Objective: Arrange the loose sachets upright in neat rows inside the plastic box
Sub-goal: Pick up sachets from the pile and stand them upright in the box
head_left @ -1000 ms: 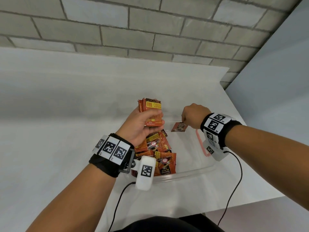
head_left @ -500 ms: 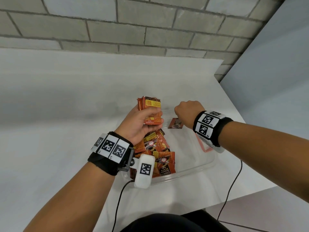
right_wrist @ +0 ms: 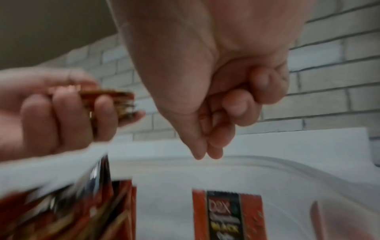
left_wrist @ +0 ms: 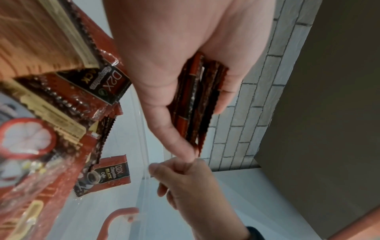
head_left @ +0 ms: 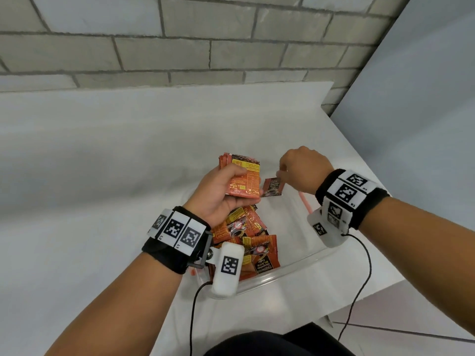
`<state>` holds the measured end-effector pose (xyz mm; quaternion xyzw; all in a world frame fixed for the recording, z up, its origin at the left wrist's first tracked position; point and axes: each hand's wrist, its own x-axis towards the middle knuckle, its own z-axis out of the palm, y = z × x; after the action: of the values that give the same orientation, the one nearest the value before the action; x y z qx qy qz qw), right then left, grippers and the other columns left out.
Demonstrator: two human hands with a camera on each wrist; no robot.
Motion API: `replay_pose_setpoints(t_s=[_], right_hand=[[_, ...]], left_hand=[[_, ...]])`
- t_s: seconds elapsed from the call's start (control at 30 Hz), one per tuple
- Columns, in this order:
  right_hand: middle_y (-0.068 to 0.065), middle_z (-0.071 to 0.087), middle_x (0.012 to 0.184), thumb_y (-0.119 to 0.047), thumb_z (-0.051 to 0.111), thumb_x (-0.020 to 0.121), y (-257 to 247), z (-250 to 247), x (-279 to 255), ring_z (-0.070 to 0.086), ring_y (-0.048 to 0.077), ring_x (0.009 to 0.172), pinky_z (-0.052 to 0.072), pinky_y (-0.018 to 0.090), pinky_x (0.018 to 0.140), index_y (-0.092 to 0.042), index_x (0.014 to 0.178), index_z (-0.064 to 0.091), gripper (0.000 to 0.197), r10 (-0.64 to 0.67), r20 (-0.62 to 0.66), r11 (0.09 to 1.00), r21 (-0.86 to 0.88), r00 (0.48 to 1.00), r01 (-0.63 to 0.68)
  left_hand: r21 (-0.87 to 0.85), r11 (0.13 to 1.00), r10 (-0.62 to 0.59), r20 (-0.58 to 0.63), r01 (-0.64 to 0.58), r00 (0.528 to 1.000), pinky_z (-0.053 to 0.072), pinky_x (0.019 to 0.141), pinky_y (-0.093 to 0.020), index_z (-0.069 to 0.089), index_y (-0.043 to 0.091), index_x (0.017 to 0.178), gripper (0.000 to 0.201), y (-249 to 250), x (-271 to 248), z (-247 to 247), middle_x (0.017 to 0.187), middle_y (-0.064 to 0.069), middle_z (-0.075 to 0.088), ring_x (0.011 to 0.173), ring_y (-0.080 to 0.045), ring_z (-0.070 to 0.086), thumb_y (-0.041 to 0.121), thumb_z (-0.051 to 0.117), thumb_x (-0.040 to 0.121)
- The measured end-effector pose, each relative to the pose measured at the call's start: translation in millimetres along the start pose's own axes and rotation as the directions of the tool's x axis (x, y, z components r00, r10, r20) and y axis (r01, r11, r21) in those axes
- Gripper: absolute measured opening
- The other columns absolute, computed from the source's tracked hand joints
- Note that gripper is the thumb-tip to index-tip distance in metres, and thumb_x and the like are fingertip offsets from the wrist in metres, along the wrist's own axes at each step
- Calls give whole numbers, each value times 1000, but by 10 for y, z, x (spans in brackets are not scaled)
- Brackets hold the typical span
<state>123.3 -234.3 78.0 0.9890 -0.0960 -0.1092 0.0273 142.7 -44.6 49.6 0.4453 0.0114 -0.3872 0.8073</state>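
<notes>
Our left hand gripping a stack of sachets above the box, our right hand curled empty beside it, one sachet upright below the right hand, loose sachets heaped under our left wrist, on the counter.

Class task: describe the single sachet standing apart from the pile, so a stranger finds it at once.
Start at the clear plastic box on the white table. At its far end, a lone red-and-black coffee sachet stands below the right hand. Unlike the jumbled sachet pile nearer the person or the sachet stack in the left hand, it stands alone.
</notes>
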Motion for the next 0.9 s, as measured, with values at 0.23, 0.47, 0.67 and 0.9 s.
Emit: replay_pose_setpoints(t_s=[0.23,0.47,0.67,0.9], right_hand=[[-3,64,95,-40,56,90,39,-169,-500,59,9,75,44,14,63,-24,119,59,33,-106,-67,686,717,992,122],[7,64,86,-15,72,80,143,-18,-612,63,13,71,51,21,68,-22,109,60,32,-27,-98,402,910,995,101],[-2,62,78,-10,73,80,342,-43,-634,58,14,70,49,27,63,-19,81,60,15,49,-257,380,898,965,220],[-7,48,84,-12,81,72,258,73,-644,48,3,78,37,7,67,-21,79,70,16,-164,-414,622,662,896,419]], left_hand=[[108,994,-21,103,10,994,58,74,-41,61,9,107,18,-67,31,86,96,-13,70,85,-25,69,6,56,90],[214,977,-18,156,-16,988,54,72,-34,65,14,106,23,-155,56,256,97,-9,70,85,-21,67,15,65,83],[127,992,24,33,-28,999,56,64,-30,66,12,100,37,-153,105,391,87,-9,71,78,-22,68,40,63,75],[-22,998,65,-34,-66,997,59,61,-32,62,-2,101,17,-103,85,388,92,-17,70,75,-24,70,6,52,90]])
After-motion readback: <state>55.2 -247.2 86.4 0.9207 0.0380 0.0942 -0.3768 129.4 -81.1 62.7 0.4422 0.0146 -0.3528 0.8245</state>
